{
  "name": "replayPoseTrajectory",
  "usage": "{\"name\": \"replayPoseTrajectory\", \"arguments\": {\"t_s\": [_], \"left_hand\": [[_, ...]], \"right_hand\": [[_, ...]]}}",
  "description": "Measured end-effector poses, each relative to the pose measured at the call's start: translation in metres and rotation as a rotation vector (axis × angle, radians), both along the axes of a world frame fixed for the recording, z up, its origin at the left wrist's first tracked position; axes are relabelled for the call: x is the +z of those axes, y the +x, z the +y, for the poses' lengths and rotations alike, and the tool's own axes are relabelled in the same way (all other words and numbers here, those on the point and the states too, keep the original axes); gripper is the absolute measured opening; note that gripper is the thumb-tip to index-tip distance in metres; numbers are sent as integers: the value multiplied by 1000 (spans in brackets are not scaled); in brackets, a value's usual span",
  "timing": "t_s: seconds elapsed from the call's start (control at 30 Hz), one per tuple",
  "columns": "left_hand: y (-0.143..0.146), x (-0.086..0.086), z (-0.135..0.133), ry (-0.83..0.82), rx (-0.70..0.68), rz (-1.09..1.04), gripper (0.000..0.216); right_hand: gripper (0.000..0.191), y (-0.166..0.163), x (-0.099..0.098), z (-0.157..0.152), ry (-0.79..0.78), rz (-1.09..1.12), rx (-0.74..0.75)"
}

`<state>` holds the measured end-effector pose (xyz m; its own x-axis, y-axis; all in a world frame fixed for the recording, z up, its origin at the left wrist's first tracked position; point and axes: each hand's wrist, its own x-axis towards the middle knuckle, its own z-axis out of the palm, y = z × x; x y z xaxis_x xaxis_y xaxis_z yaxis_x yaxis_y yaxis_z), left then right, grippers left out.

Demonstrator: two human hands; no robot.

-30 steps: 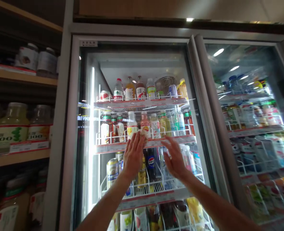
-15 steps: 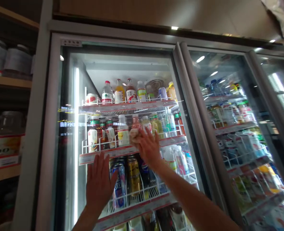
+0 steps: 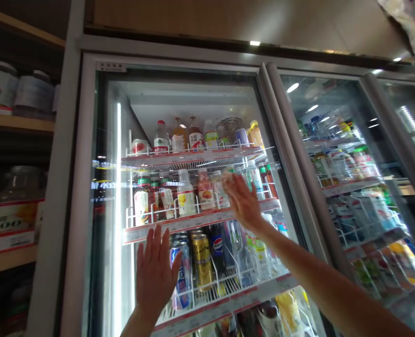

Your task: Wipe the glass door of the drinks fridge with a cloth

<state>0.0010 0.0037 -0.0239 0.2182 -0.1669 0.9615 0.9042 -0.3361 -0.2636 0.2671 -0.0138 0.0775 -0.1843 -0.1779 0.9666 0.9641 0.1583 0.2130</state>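
My left hand [image 3: 155,274] lies flat with its fingers stretched out against the glass door [image 3: 193,100] of a lit drinks fridge, in front of the lower shelves. Higher and to the right, my right hand [image 3: 243,201] presses a pale crumpled cloth [image 3: 227,179] to the same glass. Most of the cloth is hidden by the fingers and blurred. Behind the glass stand an orange-pink juice bottle [image 3: 206,189], a white-capped bottle [image 3: 185,193] and a gold can [image 3: 202,262].
A vertical door handle [image 3: 281,107] runs along the door's right edge. More glass-door fridges [image 3: 334,107] stand to the right. On the left, a wooden shelf [image 3: 18,122] carries jars and price labels. A brown panel [image 3: 228,23] sits above.
My right hand has slid to the right across the glass with the cloth, uncovering the orange-pink bottle. My left hand stays flat on the door; the view has shifted slightly.
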Motion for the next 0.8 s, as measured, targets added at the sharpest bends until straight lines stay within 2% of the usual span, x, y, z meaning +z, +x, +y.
{"name": "replayPoseTrajectory", "arguments": {"t_s": [0.07, 0.13, 0.2, 0.3, 0.33, 0.4, 0.47, 0.53, 0.57, 0.67, 0.7, 0.73, 0.8], "left_hand": [[1, 0, 0, 0, 2, 5, 67], [2, 0, 0, -2, 4, 2, 66], [2, 0, 0, -3, 5, -4, 65], [2, 0, 0, 3, 5, -8, 63], [2, 0, 0, 8, 8, -8, 63], [3, -1, 0, 10, 17, -9, 63], [3, -1, 0, 7, 27, -8, 64], [3, -1, 0, 10, 33, -6, 65], [3, -1, 0, 13, 34, -5, 65], [2, -1, 0, 18, 34, -7, 64], [2, -1, 0, 18, 36, -5, 64], [2, -1, 0, 17, 40, -7, 64], [2, -1, 0, 17, 49, -4, 64]], "right_hand": [[44, 29, 19, -1, 93, 314, 8], [48, 35, 30, -1, 113, 398, 11], [48, 14, 24, -1, 63, 288, -5], [51, -20, 4, -4, -118, -250, -72], [51, -21, 2, -6, -157, -327, -89], [52, -8, 8, -8, -172, -186, -108], [54, 5, 23, -9, -125, 204, -106], [56, 0, 31, -8, -96, 349, -91], [57, -10, 31, -7, -98, 276, -83], [64, -41, 19, -5, -148, -348, -69], [66, -45, 18, -5, -157, -446, -70], [67, -44, 19, -4, -153, -423, -68], [64, -35, 28, -3, -101, -96, -45]]}}
